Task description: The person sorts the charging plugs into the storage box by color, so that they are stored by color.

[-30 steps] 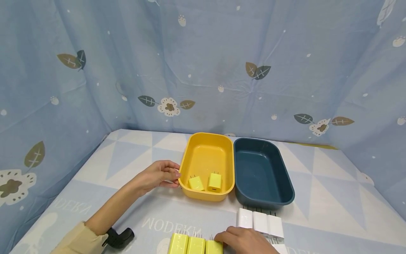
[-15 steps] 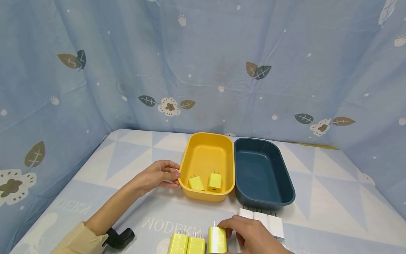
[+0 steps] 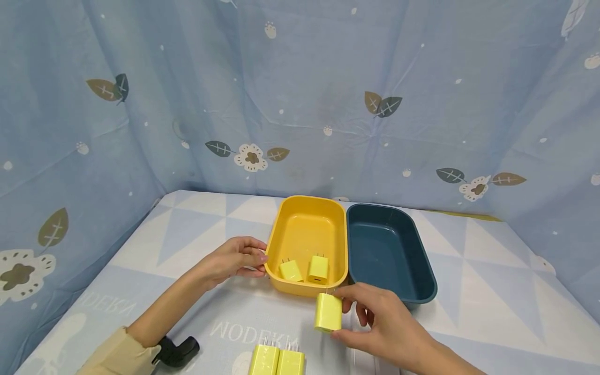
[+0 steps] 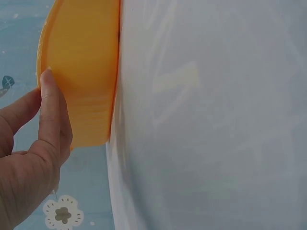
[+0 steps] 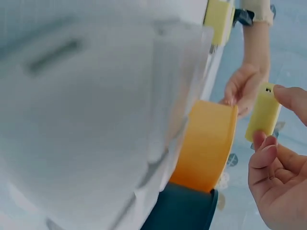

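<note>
In the head view the right hand [image 3: 391, 325] pinches a yellow charger [image 3: 328, 312] between thumb and fingers, its prongs pointing away, just in front of the yellow bin [image 3: 307, 229]. The right wrist view shows that charger [image 5: 264, 111] between the thumb and fingertips of the right hand [image 5: 283, 182]. Two yellow chargers [image 3: 291, 271] [image 3: 318, 269] lie inside the near end of the yellow bin. At the bin's left side the left hand [image 3: 232, 261] holds its rim. Thumb and fingers of the left hand [image 4: 41, 139] meet the bin wall [image 4: 86, 72] in the left wrist view.
A dark blue bin [image 3: 386, 250] stands against the right side of the yellow one. Two more yellow chargers [image 3: 264, 360] [image 3: 290, 363] stand at the front edge of the view. The right hand covers most of the white chargers' area. A patterned curtain [image 3: 300, 104] hangs behind the table.
The right hand has lifted a yellow charger from the right end of the front row and moved it forward, up to the yellow bin's near edge. The left hand has stayed put.
</note>
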Motion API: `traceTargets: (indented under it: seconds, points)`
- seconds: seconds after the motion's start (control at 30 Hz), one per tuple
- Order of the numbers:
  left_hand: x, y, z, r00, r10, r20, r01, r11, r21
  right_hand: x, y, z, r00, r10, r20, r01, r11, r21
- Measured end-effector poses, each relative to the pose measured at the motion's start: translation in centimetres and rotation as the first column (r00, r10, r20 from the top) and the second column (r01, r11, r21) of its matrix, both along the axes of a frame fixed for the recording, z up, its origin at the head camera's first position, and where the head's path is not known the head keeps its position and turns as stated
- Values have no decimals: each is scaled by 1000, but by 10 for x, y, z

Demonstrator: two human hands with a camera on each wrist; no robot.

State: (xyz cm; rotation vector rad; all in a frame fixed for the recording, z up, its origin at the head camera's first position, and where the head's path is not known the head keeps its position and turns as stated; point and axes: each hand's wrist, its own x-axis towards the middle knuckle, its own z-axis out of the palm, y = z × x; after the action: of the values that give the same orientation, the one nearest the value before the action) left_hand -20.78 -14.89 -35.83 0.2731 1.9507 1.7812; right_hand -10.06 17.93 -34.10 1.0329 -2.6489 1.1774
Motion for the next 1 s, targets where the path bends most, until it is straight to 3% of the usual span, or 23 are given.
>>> traceTargets:
  seconds: [0.17,0.37,0.7,1.0]
  points:
    - [0,0,0,1000,2,3,-2,1000,-1,-12,0,4,995,-40,-87,39,999,-8]
    - [-1,0,1,1000,-5,-6,5,1000,-1,-30,0,8,992,-66,-109,64,998,-20]
    - [-1,0,0,1000,-10,-2,10,1000,18,-63,-6,14,990,-119,-78,123,991,55]
    - [1,-1,0,1000,-11,-2,11,1000,25,-91,-11,18,981,-193,19,188,972,143]
